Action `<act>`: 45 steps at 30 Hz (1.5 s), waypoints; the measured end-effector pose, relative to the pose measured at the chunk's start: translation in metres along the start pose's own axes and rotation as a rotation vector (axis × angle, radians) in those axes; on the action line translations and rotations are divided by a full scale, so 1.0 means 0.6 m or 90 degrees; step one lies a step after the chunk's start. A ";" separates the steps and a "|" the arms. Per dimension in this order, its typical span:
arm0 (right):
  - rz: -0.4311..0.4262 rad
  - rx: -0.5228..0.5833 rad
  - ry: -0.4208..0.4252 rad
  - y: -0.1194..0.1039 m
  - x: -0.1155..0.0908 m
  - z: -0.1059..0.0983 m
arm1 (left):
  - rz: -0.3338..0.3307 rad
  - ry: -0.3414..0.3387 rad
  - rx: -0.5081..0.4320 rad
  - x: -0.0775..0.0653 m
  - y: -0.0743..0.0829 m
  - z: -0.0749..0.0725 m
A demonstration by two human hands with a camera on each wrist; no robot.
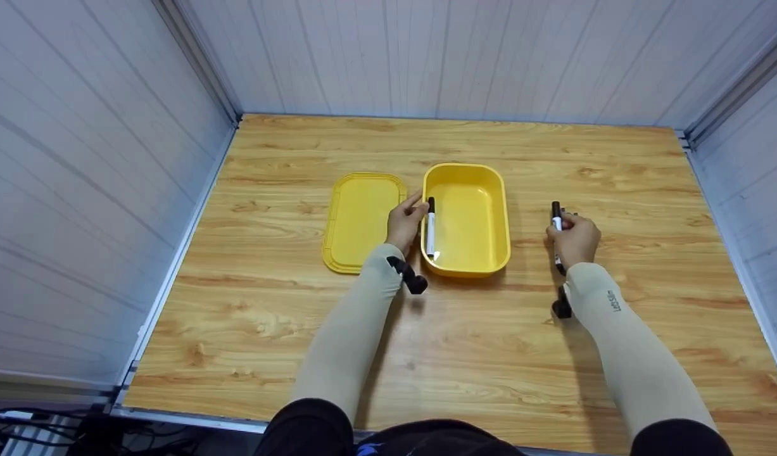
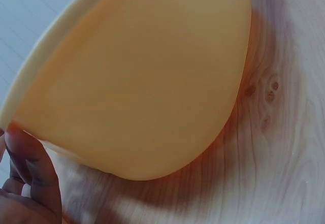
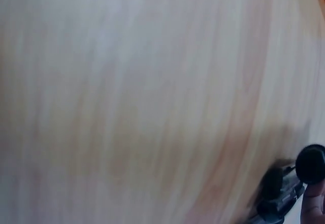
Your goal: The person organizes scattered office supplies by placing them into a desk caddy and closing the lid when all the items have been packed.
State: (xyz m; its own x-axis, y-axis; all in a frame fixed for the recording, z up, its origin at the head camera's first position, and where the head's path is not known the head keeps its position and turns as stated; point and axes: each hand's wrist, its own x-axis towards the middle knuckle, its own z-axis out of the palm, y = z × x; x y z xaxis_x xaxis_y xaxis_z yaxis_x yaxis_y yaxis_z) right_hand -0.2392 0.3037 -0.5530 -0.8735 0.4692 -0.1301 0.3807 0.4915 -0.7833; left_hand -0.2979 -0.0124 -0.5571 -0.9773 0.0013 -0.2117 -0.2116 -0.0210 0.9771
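Observation:
A yellow plastic box (image 1: 469,231) stands uncovered on the table, with a white marker with a black cap (image 1: 430,234) inside along its left wall. My left hand (image 1: 404,223) holds the box's left rim; in the left wrist view the thumb (image 2: 26,145) presses at the rim. To the right of the box, my right hand (image 1: 577,240) pinches another black-capped white marker (image 1: 556,215) between thumb and fingers. Beneath that hand, the right wrist view shows more dark pen ends (image 3: 277,196) close to the table, beside the round black end of the held marker (image 3: 311,164).
The yellow lid (image 1: 360,221) lies flat left of the box, partly under my left hand and forearm. Pale panels (image 1: 388,57) wall in the wooden table (image 1: 287,354) at the back and both sides. Dark cables (image 1: 46,430) lie beyond the near left corner.

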 end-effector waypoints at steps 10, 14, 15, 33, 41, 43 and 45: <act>-0.053 0.033 0.079 -0.006 0.000 0.004 | -0.002 0.007 -0.003 0.000 0.000 0.002; -0.043 0.048 0.090 -0.006 0.000 0.004 | -0.006 0.008 0.004 0.001 -0.001 0.002; -0.041 0.051 0.094 -0.006 0.000 0.003 | -0.006 0.008 0.006 0.002 -0.001 0.002; -0.070 0.082 0.104 -0.013 -0.009 -0.001 | 0.009 0.005 -0.007 -0.004 0.001 0.001; -0.098 0.077 0.118 -0.021 -0.012 -0.002 | 0.008 0.005 -0.005 -0.002 0.001 0.002; -0.103 0.077 0.115 -0.021 -0.012 -0.002 | 0.009 0.005 -0.007 -0.002 0.001 0.002; -0.104 0.075 0.114 -0.021 -0.013 -0.001 | 0.008 0.004 -0.008 -0.002 0.000 0.002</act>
State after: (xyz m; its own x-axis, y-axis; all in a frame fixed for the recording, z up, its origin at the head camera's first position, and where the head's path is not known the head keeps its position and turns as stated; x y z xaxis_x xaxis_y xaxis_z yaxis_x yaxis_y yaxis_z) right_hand -0.2372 0.2945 -0.5415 -0.8488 0.5183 0.1049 0.1926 0.4877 -0.8515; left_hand -0.2970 -0.0113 -0.5569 -0.9798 -0.0054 -0.1999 -0.1996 -0.0342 0.9793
